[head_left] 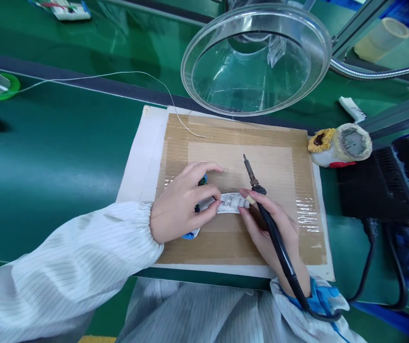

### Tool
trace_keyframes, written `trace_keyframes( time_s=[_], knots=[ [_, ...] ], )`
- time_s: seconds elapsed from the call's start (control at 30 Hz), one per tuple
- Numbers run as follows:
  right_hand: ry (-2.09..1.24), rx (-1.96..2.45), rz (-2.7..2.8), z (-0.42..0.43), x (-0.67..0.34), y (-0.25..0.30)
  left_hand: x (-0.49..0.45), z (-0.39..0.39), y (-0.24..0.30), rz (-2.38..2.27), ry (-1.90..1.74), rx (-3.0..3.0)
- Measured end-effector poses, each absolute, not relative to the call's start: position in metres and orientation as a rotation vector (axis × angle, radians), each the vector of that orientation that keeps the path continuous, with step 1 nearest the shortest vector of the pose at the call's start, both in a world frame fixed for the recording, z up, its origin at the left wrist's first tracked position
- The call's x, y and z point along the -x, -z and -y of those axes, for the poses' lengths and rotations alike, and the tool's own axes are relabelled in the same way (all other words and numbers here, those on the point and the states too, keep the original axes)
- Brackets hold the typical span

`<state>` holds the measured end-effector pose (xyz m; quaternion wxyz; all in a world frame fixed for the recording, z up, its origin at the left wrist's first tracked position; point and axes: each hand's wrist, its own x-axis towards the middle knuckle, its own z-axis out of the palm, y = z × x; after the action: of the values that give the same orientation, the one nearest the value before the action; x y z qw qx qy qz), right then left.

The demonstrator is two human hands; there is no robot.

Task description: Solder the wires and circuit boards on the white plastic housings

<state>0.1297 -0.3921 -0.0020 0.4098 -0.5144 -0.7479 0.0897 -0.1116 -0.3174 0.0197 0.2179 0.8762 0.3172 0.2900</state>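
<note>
On a cardboard mat lies a white strip with printed text (230, 202). At its left end, my left hand (186, 202) is closed, thumb and a finger pinched together; whatever is between the fingertips is too small to make out. A blue-edged part (190, 235) is mostly covered by this hand. My right hand (276, 228) is closed round a soldering iron (274, 233), its tip pointing up and away from the strip. The thumb and index fingertips of that hand touch the strip's right end.
Solder wire (168, 90) curves from a green-flanged spool (13, 87) to the cardboard (240, 247). A round clear-rimmed lens (190, 85) hangs over the back. At right stand a sponge-topped holder (356, 143) and a black box (365, 186) with cables.
</note>
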Motion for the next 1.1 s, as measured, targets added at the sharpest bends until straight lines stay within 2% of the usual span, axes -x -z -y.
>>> trace_keyframes(
  time_s=[0.13,0.33,0.7,1.1],
  knots=[
    [-0.218,1.304,1.884,0.393,-0.130,0.004,0.114,0.317,-0.031,-0.828,-0.713,-2.587],
    [-0.226,1.277,1.915,0.392,-0.130,0.007,0.104,0.322,-0.021,-0.935,-0.924,-2.356],
    [-0.269,1.260,1.913,0.391,-0.129,0.006,0.108,0.321,-0.017,-0.927,-0.859,-2.302],
    [-0.339,1.173,1.560,0.417,-0.143,-0.003,0.109,0.319,-0.014,-0.910,-0.844,-2.306]
  ],
)
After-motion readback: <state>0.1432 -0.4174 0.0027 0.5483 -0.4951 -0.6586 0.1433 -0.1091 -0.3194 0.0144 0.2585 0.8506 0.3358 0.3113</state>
